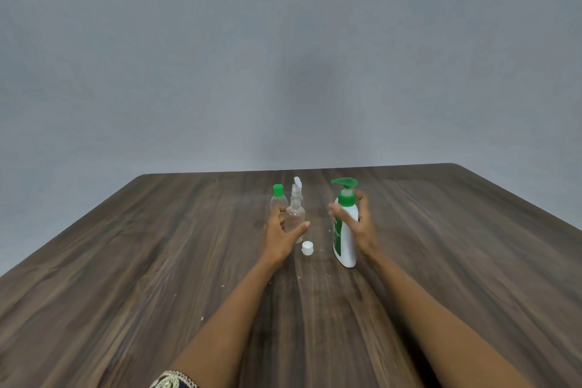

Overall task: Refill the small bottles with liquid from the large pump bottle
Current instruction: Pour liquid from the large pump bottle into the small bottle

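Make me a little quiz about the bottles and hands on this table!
1. True or false: the large pump bottle has a red pump.
2. Which hand is at the clear spray bottle? A) left hand B) right hand
3. What small thing lies loose on the table between the two hands?

Key:
1. False, it is green.
2. A.
3. A white cap. The small green-capped bottle behind still wears its own.
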Motion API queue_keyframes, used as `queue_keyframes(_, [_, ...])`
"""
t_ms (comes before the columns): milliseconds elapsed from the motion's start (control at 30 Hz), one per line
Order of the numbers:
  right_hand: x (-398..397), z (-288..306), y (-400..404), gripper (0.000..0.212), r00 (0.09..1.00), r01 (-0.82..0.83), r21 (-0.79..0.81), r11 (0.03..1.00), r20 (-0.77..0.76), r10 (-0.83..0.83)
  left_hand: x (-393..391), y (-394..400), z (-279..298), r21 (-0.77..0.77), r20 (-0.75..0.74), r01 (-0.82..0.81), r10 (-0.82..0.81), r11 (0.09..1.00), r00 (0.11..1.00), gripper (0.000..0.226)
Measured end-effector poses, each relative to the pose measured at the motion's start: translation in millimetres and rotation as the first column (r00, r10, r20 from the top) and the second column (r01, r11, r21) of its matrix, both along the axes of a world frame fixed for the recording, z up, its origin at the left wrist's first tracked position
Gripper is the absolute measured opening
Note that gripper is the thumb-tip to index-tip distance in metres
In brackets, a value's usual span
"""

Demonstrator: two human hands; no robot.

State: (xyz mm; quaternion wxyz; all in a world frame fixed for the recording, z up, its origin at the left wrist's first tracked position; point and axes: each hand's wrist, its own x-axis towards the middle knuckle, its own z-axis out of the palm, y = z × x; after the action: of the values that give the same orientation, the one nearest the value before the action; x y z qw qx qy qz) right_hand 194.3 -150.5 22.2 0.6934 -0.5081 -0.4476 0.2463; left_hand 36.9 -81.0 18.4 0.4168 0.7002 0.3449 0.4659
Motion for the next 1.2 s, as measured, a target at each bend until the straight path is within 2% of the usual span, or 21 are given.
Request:
queue_keyframes(67, [0, 12, -1, 0.072, 0.977, -0.115, 0.066, 0.991, -0.174, 0.125, 1, 1, 4, 0.021, -0.030, 0.007, -0.007, 1.000, 1.000, 0.043])
queue_keyframes(100, [1, 20, -4, 0.069, 0.966, -0.133, 0.082, 0.988, -0.213, 0.148, 1, 3, 6, 0.036, -0.042, 0.003, -0.001, 0.999, 0.999, 0.046])
queue_keyframes(233, [3, 49, -7, 0.061, 0.982, -0.129, -0.042, 0.991, -0.147, 0.122, 2, 3, 18, 0.106, -0.086, -0.018, 0.028, 0.994, 0.996, 0.045])
queue_keyframes(400, [-2, 54, 2, 0.061, 0.996, -0.071, -0.153, 0.986, -0.061, 0.062, 6, 0, 30, 0.166, -0.126, -0.004, 0.026, 0.986, 0.992, 0.043])
queue_keyframes(467, [-2, 52, 4, 0.068, 0.998, -0.060, -0.196, 0.979, -0.035, 0.054, 8, -2, 33, 0.176, -0.137, -0.015, 0.040, 0.984, 0.990, 0.043])
queue_keyframes(600, [0, 47, 5, 0.073, 0.996, -0.087, -0.205, 0.975, 0.001, 0.089, 11, -6, 39, 0.184, -0.144, -0.052, 0.079, 0.982, 0.986, 0.043])
queue_keyframes(800, [-3, 46, 7, 0.049, 0.995, -0.097, -0.134, 0.986, -0.046, 0.092, 15, -14, 44, 0.197, -0.160, -0.050, 0.082, 0.979, 0.984, 0.047])
queue_keyframes(933, [0, 41, 18, 0.061, 0.995, -0.099, -0.162, 0.982, 0.016, 0.103, 18, -18, 47, 0.227, -0.184, -0.095, 0.139, 0.969, 0.973, 0.048])
queue_keyframes(1067, [2, 36, 29, 0.054, 0.995, -0.067, -0.163, 0.984, 0.063, 0.078, 18, -16, 50, 0.243, -0.166, -0.125, 0.169, 0.962, 0.972, 0.048])
queue_keyframes(1200, [3, 34, 35, 0.078, 0.995, -0.049, -0.176, 0.983, 0.074, 0.063, 14, -14, 51, 0.250, -0.158, -0.131, 0.173, 0.959, 0.972, 0.048])
